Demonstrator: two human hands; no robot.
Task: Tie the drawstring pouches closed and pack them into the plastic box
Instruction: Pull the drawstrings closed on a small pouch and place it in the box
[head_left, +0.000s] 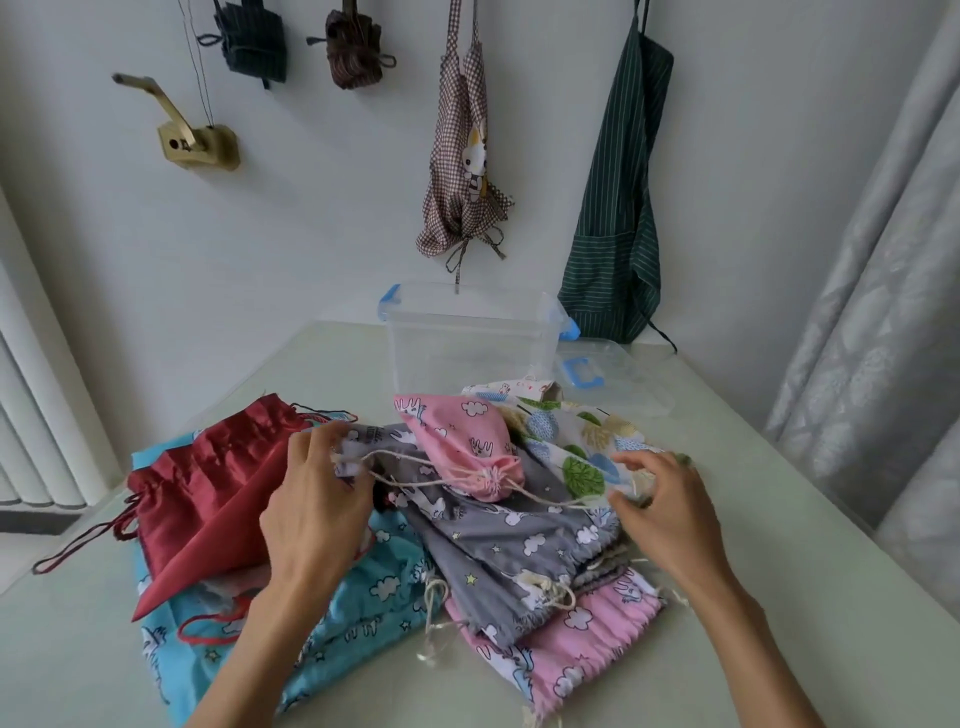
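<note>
Behind, clear plastic box (467, 338), lid (613, 376) just beside.

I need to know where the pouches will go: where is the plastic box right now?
In the head view, the plastic box stands open at the table's far edge, behind the pouch pile, its lid lying to its right.

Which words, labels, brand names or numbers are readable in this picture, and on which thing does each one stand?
None can be read.
Grey pouch: a dark printed mark near the left hand, too blurred to read.
White pouch: small red marks, too blurred to read.
</note>
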